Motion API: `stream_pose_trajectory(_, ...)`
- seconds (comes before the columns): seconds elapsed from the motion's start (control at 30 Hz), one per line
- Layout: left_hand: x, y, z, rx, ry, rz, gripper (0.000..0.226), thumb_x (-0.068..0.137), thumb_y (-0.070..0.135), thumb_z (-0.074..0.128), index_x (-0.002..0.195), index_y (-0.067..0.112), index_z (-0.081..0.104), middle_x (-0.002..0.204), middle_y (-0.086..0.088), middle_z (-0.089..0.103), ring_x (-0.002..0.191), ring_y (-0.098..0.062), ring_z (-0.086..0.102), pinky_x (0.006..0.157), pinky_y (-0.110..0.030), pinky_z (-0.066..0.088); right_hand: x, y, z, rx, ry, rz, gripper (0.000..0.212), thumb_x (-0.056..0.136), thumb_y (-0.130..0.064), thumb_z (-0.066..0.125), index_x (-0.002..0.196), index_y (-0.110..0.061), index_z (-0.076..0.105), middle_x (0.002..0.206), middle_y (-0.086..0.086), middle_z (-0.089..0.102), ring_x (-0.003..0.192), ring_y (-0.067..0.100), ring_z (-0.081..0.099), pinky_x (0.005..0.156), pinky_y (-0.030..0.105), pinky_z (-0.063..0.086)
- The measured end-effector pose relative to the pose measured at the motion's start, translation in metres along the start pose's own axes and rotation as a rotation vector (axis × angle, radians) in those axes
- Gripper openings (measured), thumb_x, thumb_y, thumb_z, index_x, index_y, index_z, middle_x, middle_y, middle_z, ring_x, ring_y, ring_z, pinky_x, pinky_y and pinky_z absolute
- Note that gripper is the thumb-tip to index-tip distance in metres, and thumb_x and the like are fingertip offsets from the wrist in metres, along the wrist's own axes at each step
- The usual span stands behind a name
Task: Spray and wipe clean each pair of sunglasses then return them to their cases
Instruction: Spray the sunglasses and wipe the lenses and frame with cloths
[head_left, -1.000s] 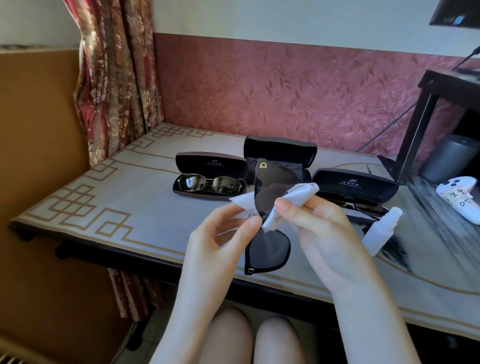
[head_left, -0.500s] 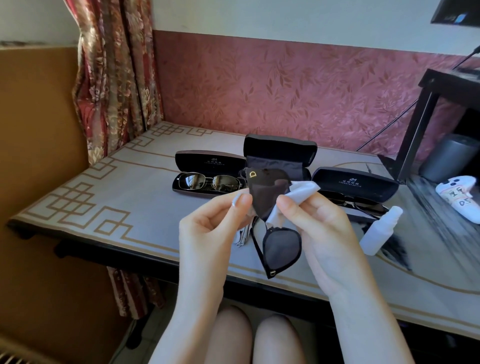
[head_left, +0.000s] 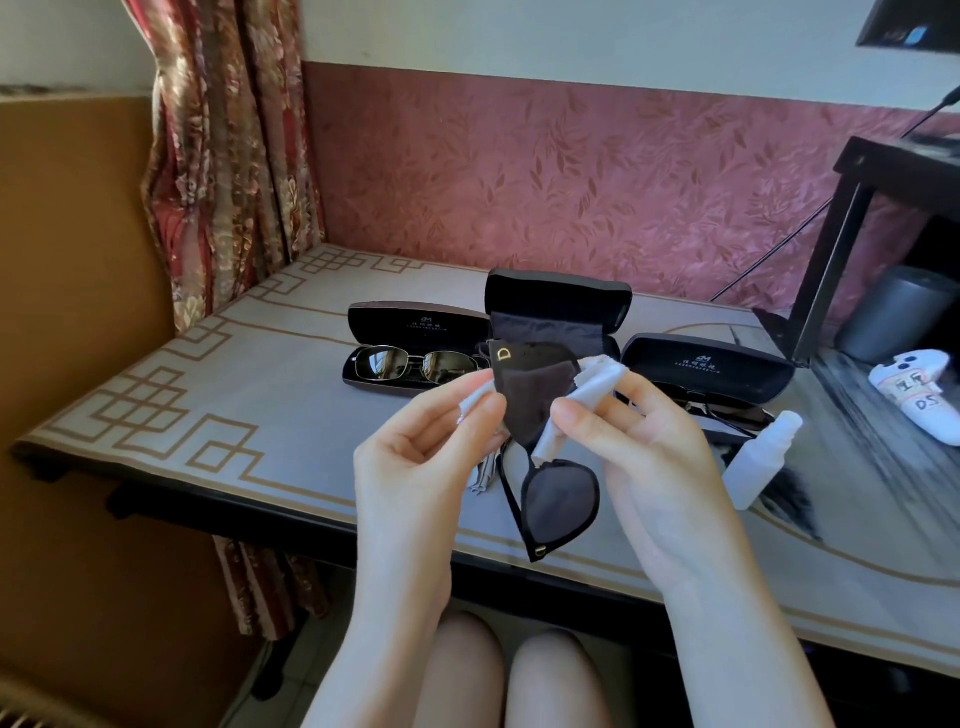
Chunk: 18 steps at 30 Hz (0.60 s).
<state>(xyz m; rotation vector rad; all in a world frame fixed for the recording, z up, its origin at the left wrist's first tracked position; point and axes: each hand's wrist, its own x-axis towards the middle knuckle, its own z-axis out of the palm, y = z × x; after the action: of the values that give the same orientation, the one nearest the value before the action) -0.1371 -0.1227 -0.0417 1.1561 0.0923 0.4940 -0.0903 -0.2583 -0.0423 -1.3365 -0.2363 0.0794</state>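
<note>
The left hand (head_left: 415, 457) and right hand (head_left: 639, 457) are raised together over the near edge of the bench (head_left: 208, 415), with the black sunglasses (head_left: 561, 499) between them. The pair is turned on end, one lens up and one lens hanging down. The left hand pinches the left edge of the upper lens between thumb and fingertips, with a corner of the white cloth (head_left: 597, 374) caught there too. The right hand pinches the cloth against the right side of that same lens, thumb in front and fingers curled behind. The cloth passes behind the lens and shows on both sides.

Three open cases stand in a row farther back on the bench. The left case (head_left: 415, 322) holds metal-framed sunglasses (head_left: 415, 364) lying flat. The middle case (head_left: 558, 299) stands directly behind the hands with a dark cloth inside. The right case (head_left: 706, 369) holds another dark pair (head_left: 727, 410), partly hidden by the right hand. A white spray bottle (head_left: 758, 462) stands upright just right of the right hand, near that case. A patterned curtain (head_left: 228, 156) hangs at the far left, and a white game controller (head_left: 919, 395) lies at the far right.
</note>
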Motion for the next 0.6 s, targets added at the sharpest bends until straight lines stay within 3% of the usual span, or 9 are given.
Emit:
stream_pose_trajectory(0.1, 0.0, -0.001, 0.0, -0.008, -0.008, -0.014, 0.025, 0.068, 0.021, 0.071, 0.092, 0.023, 0.075, 0.09, -0.003, 0.077, 0.089, -0.015, 0.073, 0.072, -0.019, 0.055, 0.0, -0.002, 0.0, -0.008, -0.002, 0.013, 0.022, 0.078, -0.008, 0.072, 0.094, -0.003, 0.057, 0.085, 0.01, 0.067, 0.091, 0.011, 0.065, 0.107, 0.039, 0.042)
stream_pose_trajectory(0.27, 0.001, -0.003, 0.001, -0.013, 0.055, 0.0, 0.023, 0.067, 0.019, 0.072, 0.09, 0.02, 0.074, 0.086, 0.002, 0.077, 0.081, -0.008, 0.072, 0.068, -0.017, 0.054, 0.0, -0.002, 0.003, 0.007, 0.03, 0.005, 0.042, 0.069, -0.021, 0.074, 0.105, -0.001, 0.062, 0.091, 0.009, 0.074, 0.096, 0.013, 0.069, 0.102, 0.034, 0.044)
stream_pose_trajectory(0.37, 0.004, -0.001, 0.001, -0.048, 0.083, -0.007, 0.023, 0.066, 0.019, 0.072, 0.089, 0.02, 0.074, 0.086, 0.003, 0.077, 0.082, -0.007, 0.072, 0.069, -0.017, 0.055, 0.0, -0.001, 0.001, -0.032, 0.11, -0.027, 0.04, 0.069, -0.029, 0.073, 0.099, -0.005, 0.064, 0.084, 0.003, 0.076, 0.091, 0.011, 0.07, 0.106, 0.038, 0.043)
stream_pose_trajectory(0.47, 0.006, 0.0, 0.0, -0.07, 0.088, -0.017, 0.023, 0.069, 0.017, 0.071, 0.092, 0.017, 0.073, 0.085, 0.003, 0.077, 0.083, -0.008, 0.073, 0.072, -0.018, 0.056, 0.002, 0.001, -0.006, -0.089, 0.168, -0.04, 0.011, 0.089, -0.019, 0.063, 0.092, -0.013, 0.071, 0.083, -0.004, 0.075, 0.083, 0.008, 0.068, 0.102, 0.04, 0.046)
stream_pose_trajectory(0.53, 0.008, 0.0, 0.0, -0.066, 0.095, -0.024, 0.026, 0.07, 0.017, 0.071, 0.096, 0.015, 0.073, 0.087, 0.002, 0.077, 0.084, -0.009, 0.073, 0.075, -0.02, 0.057, 0.004, 0.0, -0.01, -0.091, 0.158, -0.012, 0.024, 0.097, -0.013, 0.052, 0.093, -0.015, 0.075, 0.092, -0.003, 0.076, 0.086, 0.011, 0.068, 0.09, 0.034, 0.049)
stream_pose_trajectory(0.6, 0.009, 0.0, -0.001, -0.065, 0.097, -0.03, 0.031, 0.069, 0.019, 0.071, 0.099, 0.012, 0.073, 0.09, 0.0, 0.077, 0.088, -0.011, 0.073, 0.077, -0.022, 0.057, 0.004, -0.004, -0.01, -0.065, 0.136, 0.055, 0.029, 0.098, -0.023, 0.048, 0.097, -0.015, 0.075, 0.1, 0.0, 0.077, 0.091, 0.013, 0.069, 0.086, 0.03, 0.048)
